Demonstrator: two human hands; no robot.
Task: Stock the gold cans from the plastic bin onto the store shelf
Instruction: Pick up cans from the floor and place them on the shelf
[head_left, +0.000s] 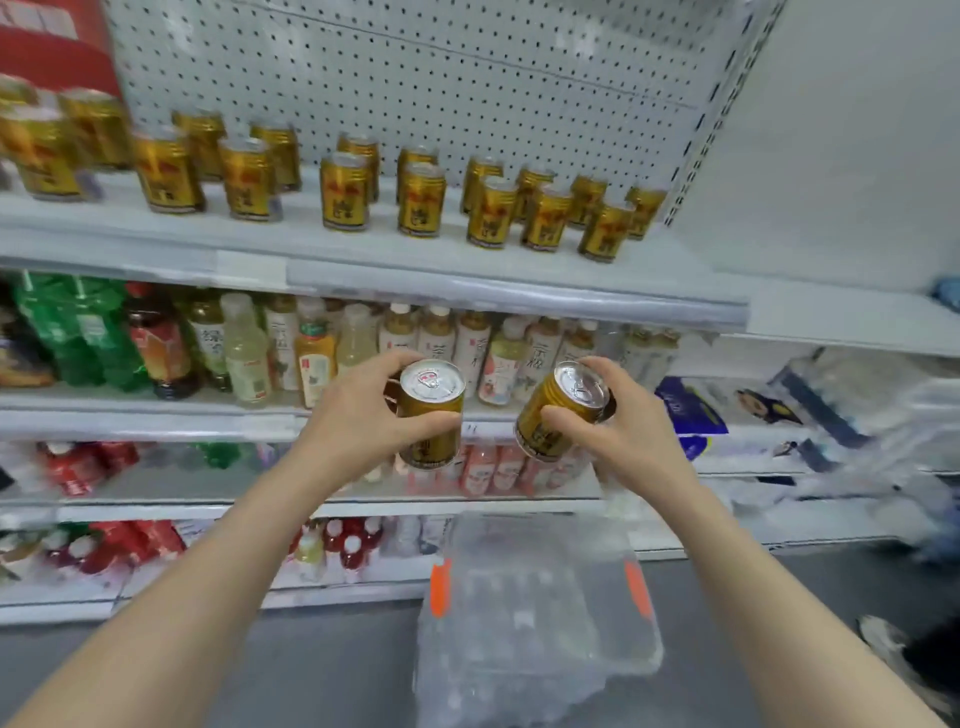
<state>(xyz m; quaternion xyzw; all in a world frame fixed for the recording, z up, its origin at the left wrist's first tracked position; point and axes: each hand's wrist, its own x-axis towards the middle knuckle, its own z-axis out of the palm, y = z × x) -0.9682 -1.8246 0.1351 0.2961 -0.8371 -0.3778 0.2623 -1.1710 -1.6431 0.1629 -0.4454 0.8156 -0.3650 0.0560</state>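
My left hand (358, 415) grips an upright gold can (432, 410) with a silver top. My right hand (618, 421) holds a second gold can (558, 410), tilted to the left. Both cans hang in the air in front of the bottle shelves, below the top shelf (363, 254). On that shelf stand several gold cans (343, 192) in loose rows, two deep, from far left to the right end. The clear plastic bin (535, 613) with orange latches sits on the floor under my hands; its contents are blurred.
A white pegboard (441, 88) backs the top shelf. Lower shelves hold bottled drinks (311, 353) and red-capped bottles (353, 545). Packaged goods (779, 410) fill the shelves at right. A shoe (883, 639) shows on the grey floor at lower right.
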